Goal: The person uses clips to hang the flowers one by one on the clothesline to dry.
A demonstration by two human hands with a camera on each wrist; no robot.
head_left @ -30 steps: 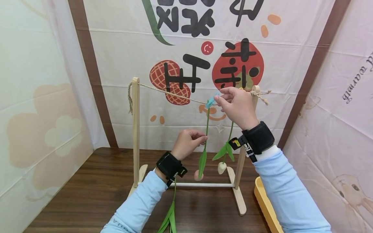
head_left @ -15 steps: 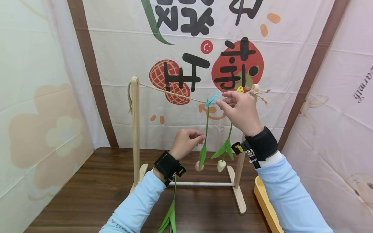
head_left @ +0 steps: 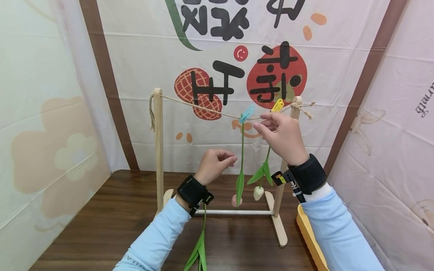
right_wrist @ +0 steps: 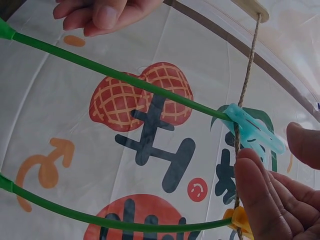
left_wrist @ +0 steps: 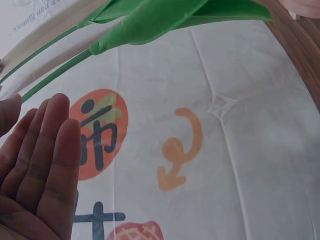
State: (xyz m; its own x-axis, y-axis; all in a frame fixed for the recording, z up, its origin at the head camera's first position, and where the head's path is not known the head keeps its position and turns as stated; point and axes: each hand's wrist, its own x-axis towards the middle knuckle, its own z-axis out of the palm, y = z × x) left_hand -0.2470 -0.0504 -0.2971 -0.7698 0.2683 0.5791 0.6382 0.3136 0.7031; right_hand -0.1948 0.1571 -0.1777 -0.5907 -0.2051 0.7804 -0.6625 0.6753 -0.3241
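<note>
Now the green-stemmed artificial flower (head_left: 241, 158) hangs head-down from the twine (head_left: 203, 108), pinned there by a blue clothespin (head_left: 246, 113) roughly midway along the line, its pink bud (head_left: 236, 201) dangling just above the rack's lower crossbar. The right hand (head_left: 283, 137) sits just beside that clip; its fingers (right_wrist: 260, 192) are loosely extended near the peg and the string, not pinching either, with a visible gap between thumb and forefinger in the right wrist view. The left hand (head_left: 213, 165) hovers close to the stem's left side, fingers gently curled and holding nothing; the left wrist view shows them lying straight together, apart from the stem. A second flower (head_left: 262, 171) with a white bud hangs next to the first, under a yellow clothespin (head_left: 277, 105) near the right post of the wooden rack (head_left: 158, 150). Judging by this, the pegging of the pink-budded flower looks done and both hands appear to be letting go. Another green stem (head_left: 200, 252) lies on the tabletop (head_left: 101, 226) below the left forearm, and a yellow tray (head_left: 310, 241) stands at the right; the likely next move calls for picking up that loose stem and fetching a fresh peg, taking care not to knock the hanging flowers.
</note>
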